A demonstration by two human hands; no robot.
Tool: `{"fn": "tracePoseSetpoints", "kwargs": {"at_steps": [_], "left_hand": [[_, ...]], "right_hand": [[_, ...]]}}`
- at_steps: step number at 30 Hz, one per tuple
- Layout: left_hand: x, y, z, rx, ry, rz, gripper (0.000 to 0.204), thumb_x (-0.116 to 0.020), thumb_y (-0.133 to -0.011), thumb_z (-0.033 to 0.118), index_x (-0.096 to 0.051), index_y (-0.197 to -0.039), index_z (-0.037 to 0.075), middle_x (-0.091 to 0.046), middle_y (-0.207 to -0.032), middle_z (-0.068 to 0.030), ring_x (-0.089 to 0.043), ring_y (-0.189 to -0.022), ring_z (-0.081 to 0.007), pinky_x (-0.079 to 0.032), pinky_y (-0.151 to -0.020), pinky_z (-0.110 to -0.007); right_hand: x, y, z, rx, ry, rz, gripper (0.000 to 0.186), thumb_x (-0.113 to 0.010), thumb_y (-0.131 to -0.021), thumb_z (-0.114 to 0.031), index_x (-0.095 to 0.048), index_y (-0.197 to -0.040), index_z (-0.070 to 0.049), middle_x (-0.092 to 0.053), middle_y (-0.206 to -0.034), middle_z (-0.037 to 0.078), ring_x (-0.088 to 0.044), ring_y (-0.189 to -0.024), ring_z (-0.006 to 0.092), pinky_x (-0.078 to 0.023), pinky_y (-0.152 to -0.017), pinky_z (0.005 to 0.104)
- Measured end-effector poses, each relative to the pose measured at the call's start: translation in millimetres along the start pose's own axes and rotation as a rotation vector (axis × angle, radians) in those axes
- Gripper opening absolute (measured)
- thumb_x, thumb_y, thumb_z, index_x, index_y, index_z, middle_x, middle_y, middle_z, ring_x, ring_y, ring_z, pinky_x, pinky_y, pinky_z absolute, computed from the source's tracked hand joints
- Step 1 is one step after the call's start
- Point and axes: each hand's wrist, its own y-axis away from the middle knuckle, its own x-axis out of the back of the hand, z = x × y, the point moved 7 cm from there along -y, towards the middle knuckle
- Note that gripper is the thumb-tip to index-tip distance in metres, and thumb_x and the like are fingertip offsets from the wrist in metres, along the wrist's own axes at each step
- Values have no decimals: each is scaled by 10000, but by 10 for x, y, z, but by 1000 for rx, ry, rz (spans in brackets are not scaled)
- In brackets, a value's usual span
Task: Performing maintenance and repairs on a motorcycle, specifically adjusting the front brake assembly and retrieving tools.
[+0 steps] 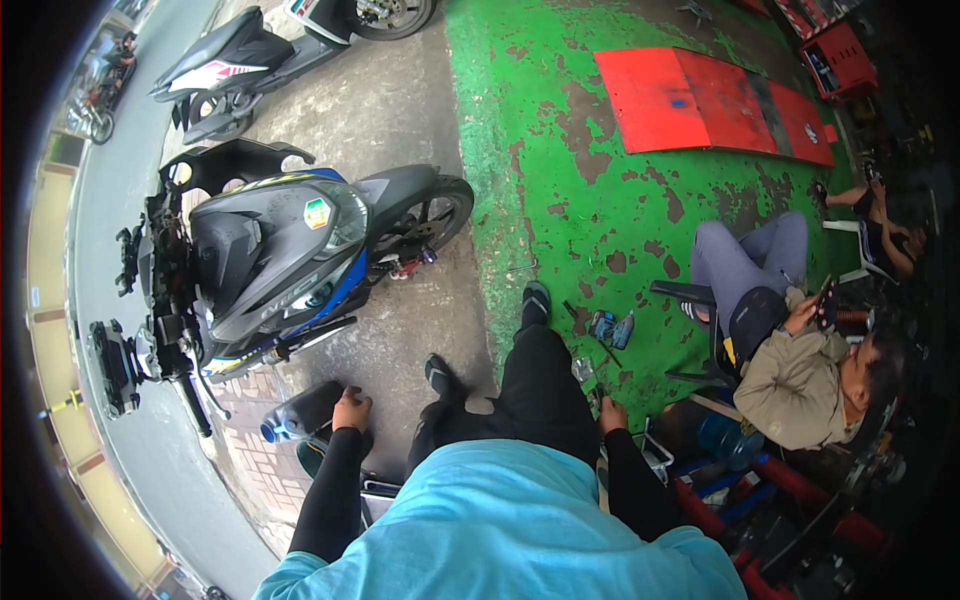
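At the lower left, my left hand [351,410] has curled fingers at the end of a black cylindrical object [312,408] with a blue end. My right hand [612,414], beside my right thigh, is closed around something small and dark that I cannot make out. My feet in sandals stand on the concrete [400,330] and near the green floor's edge. Ahead to the left is a partly disassembled motorbike [280,250] with its handlebar exposed. A small blue-grey item [611,330] and a dark bar lie on the green floor [545,200] to the right.
A seated person [800,380] holds a phone at the right; another person [895,235] sits behind. A scooter [245,60] stands at the back, red panels [650,105] lie on the floor, and a red toolbox [835,65] stands behind them. A road [120,250] runs along the left.
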Motion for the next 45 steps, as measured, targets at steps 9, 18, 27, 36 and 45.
{"fn": "tracePoseSetpoints", "kwargs": {"at_steps": [9, 18, 27, 36, 45], "left_hand": [[-451, 425, 688, 154, 181, 220, 316, -674, -827, 232, -695, -1068, 29, -741, -879, -190, -732, -823, -319, -565, -782, -385], [-1267, -1425, 516, 150, 302, 407, 225, -670, -851, 218, -720, -992, 49, -715, -858, -179, -713, -817, -327, -554, -752, -405], [-2014, -3188, 346, -95, 470, 769, 169, -720, -824, 164, -741, -964, 72, -699, -893, -126, -698, -799, -312, -555, -738, -404], [-2167, -3673, 379, -125, 389, 906, 235, -697, -847, 267, -777, -987, 98, -736, -839, -123, -715, -760, -309, -573, -707, -390], [-2189, -3671, 500, -35, 312, 948, 236, -743, -760, 275, -746, -901, 85, -727, -834, -133, -706, -767, -336, -567, -705, -434]], "right_hand": [[531, -1977, -779, 37, 40, -276, 512, -578, -916, -464, -713, -1079, 2, -685, -1123, 248, -618, -1084, 431, -469, -931, 494], [-484, -3599, -746, 188, 449, -196, 519, -608, -931, -437, -678, -1050, 63, -673, -1050, 312, -630, -1037, 475, -481, -906, 532], [-1495, -4817, -504, 200, 689, -209, 518, -694, -841, -401, -654, -1033, 79, -677, -1024, 314, -658, -978, 461, -507, -864, 516], [-1674, -5257, -665, 233, 734, -216, 527, -786, -709, -406, -721, -918, 73, -710, -883, 268, -701, -891, 404, -531, -809, 459], [-1577, -5271, -614, 197, 847, -143, 512, -719, -742, -434, -743, -965, 27, -718, -941, 256, -697, -931, 398, -531, -876, 465]]}}
